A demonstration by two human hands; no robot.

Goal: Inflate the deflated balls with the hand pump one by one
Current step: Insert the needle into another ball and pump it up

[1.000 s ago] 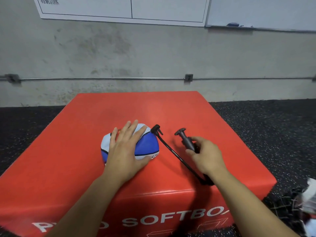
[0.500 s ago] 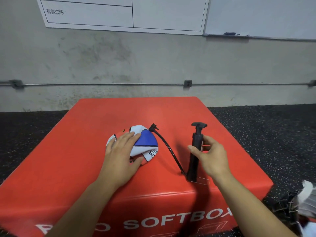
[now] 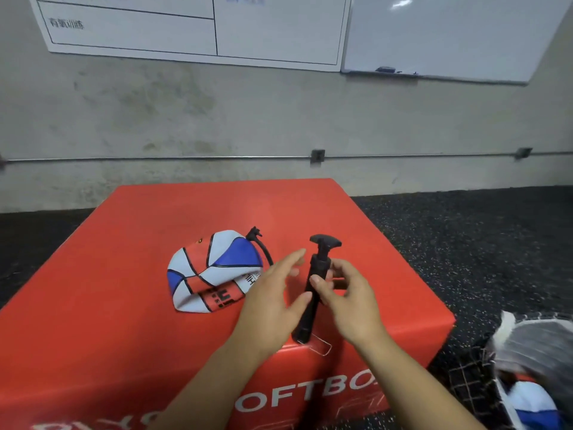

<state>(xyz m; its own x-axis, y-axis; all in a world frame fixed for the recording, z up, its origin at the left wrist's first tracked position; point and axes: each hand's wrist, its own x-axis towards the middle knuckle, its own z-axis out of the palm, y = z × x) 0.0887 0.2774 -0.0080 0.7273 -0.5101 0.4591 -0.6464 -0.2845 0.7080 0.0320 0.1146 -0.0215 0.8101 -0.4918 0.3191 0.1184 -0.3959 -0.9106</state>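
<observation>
While the black hand pump (image 3: 313, 293) stands upright near the front edge of the red soft box (image 3: 130, 305), the right hand (image 3: 347, 302) holds its barrel, thumb and fingers curled round it below the T-handle. The left hand (image 3: 273, 299) is just left of the barrel with fingers straight and spread, blurred, gripping nothing. The deflated ball (image 3: 214, 271) lies crumpled farther left, apart from both hands. The hose (image 3: 263, 249) reaches its far edge, then vanishes behind the left hand.
</observation>
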